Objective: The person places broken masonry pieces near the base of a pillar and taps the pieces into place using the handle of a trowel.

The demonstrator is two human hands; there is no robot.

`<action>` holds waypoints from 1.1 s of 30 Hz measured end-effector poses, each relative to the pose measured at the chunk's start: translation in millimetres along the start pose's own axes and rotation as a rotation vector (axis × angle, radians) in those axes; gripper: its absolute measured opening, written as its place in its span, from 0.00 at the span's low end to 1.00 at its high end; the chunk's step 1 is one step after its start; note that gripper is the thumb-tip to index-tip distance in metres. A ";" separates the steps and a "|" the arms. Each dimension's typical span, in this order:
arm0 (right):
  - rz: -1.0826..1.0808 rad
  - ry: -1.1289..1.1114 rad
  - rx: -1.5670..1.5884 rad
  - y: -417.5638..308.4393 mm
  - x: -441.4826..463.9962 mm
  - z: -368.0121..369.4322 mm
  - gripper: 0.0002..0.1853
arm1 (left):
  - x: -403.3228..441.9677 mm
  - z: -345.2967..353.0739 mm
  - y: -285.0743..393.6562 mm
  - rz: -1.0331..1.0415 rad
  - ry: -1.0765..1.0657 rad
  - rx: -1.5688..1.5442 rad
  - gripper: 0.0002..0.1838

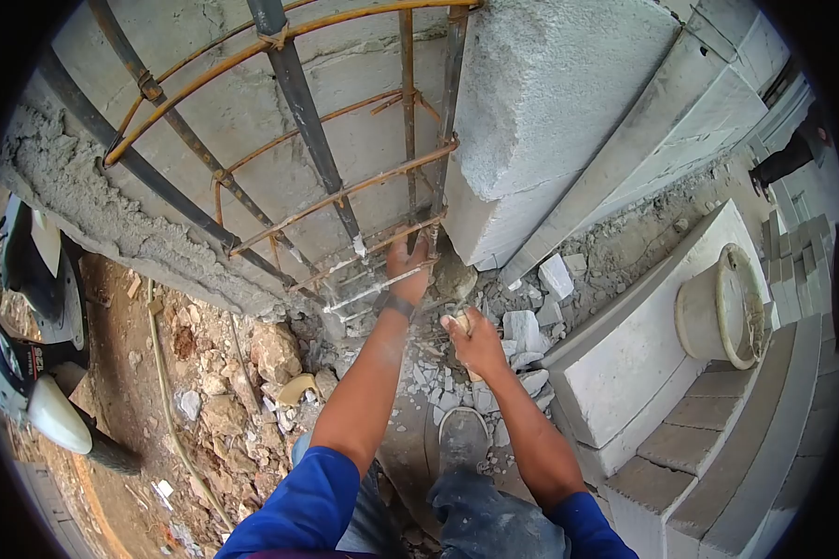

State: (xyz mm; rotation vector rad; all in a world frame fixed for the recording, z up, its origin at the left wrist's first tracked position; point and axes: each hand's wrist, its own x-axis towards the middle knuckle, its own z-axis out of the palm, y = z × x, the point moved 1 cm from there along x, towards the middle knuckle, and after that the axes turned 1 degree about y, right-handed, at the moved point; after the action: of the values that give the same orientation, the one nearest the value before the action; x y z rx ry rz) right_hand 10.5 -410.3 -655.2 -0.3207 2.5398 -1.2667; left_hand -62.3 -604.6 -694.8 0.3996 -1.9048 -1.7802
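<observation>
My left hand reaches in among the lower bars of a rusty rebar cage and is closed round a bar near the foot of the concrete wall. Just right of it, my right hand is closed on a small pale object, perhaps a tool handle, with its lower part hard to make out. Broken block pieces and grey rubble lie around both hands. A large pale block stands upright beside the cage.
Earth and stones cover the ground at left, near a parked motorbike. At right, a bucket rests on stacked blocks. My shoe is on the rubble. Another person's leg shows at upper right.
</observation>
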 end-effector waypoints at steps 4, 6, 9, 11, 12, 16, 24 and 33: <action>-0.021 -0.034 0.024 8.7 1.5 -9.4 0.26 | -0.6 -0.1 14.8 0.049 0.029 -0.118 0.13; -0.021 -0.030 0.002 13.4 -0.8 -11.1 0.26 | -9.7 1.0 35.9 -0.064 0.040 -0.286 0.14; -0.022 -0.018 -0.058 7.7 -8.3 -15.2 0.25 | -12.4 -1.5 39.7 -0.093 0.057 -0.229 0.15; -0.036 0.002 -0.111 11.0 -17.2 -14.8 0.25 | -11.9 -3.9 32.2 -0.074 0.059 -0.132 0.16; -0.050 -0.013 -0.069 12.0 -14.9 -16.5 0.25 | -11.6 -4.5 29.2 -0.070 0.053 -0.105 0.17; -0.007 -0.114 0.073 23.0 -4.4 -23.8 0.26 | -20.1 -3.2 35.8 -0.073 0.035 -0.092 0.25; 0.439 -0.441 0.719 36.5 -20.2 -41.6 0.21 | -42.0 -13.4 15.1 0.038 0.091 0.081 0.33; 0.597 -0.559 1.435 57.2 -1.1 -88.9 0.24 | -68.3 -25.3 12.8 0.023 -0.040 0.224 0.37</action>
State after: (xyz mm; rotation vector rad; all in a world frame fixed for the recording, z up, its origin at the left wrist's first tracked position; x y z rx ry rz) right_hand -23.5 -310.3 -650.1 0.3378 0.7500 -1.9182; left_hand 9.8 -588.3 -692.4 0.4214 -2.1369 -1.5759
